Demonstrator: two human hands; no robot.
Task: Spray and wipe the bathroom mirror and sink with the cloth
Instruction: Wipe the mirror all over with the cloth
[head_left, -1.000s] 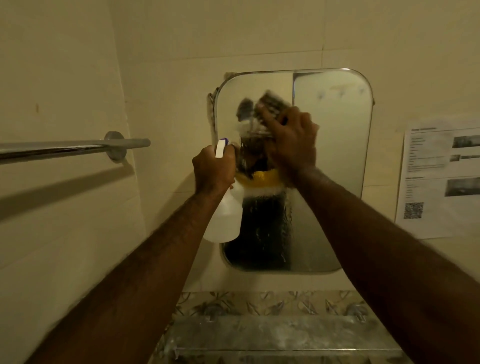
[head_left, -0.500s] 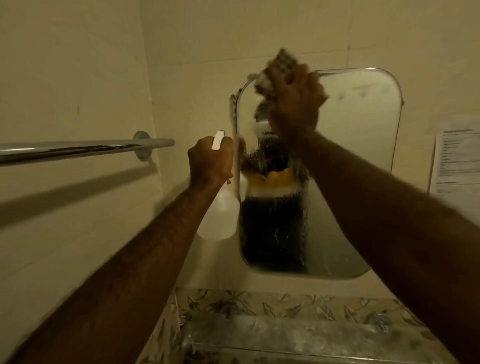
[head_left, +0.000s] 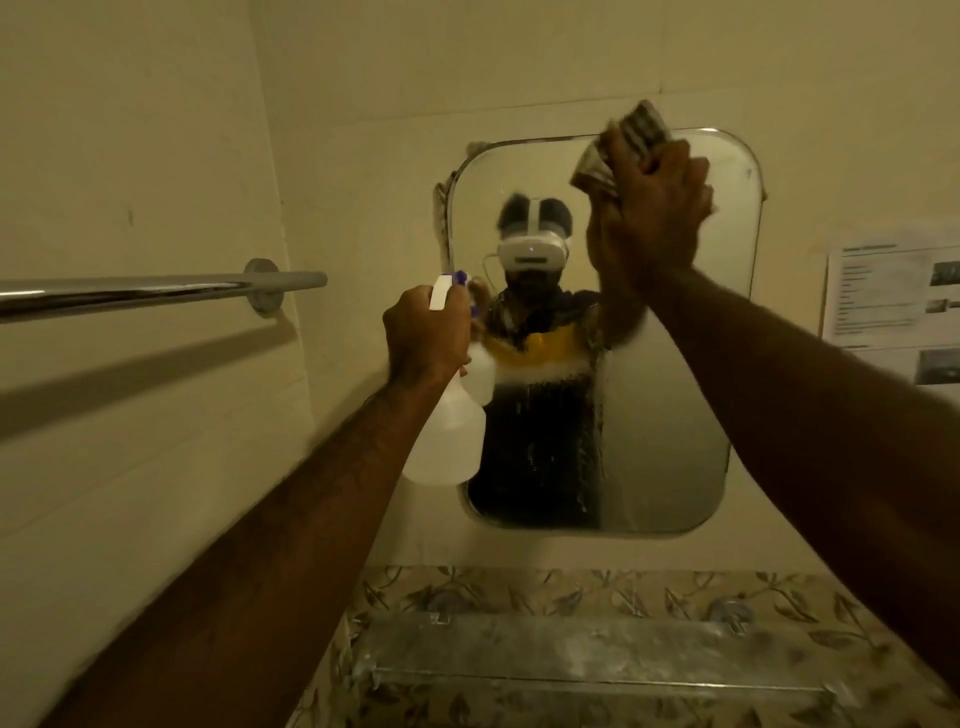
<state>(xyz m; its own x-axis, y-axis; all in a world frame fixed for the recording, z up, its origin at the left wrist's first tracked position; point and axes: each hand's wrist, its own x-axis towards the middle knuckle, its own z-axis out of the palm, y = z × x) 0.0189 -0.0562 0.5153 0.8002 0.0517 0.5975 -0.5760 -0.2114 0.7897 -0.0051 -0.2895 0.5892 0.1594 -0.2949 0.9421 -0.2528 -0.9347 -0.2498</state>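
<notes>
A rounded rectangular mirror (head_left: 670, 447) hangs on the cream tiled wall, its lower half streaked with wet spray. My right hand (head_left: 652, 218) presses a bunched striped cloth (head_left: 636, 137) against the mirror's upper edge, right of centre. My left hand (head_left: 428, 335) grips the neck of a white spray bottle (head_left: 447, 441) with a purple-tipped nozzle, held just left of the mirror's left edge. The sink is out of view.
A chrome towel rail (head_left: 156, 293) juts from the left wall at hand height. Below the mirror runs a leaf-patterned tile band with a glass shelf (head_left: 597, 654) on two brackets. A printed paper sheet (head_left: 893, 312) is stuck on the wall at right.
My right hand has swept the cloth from the mirror's upper left, up over the top edge and across to the right. The spray bottle hand has stayed roughly where it was.
</notes>
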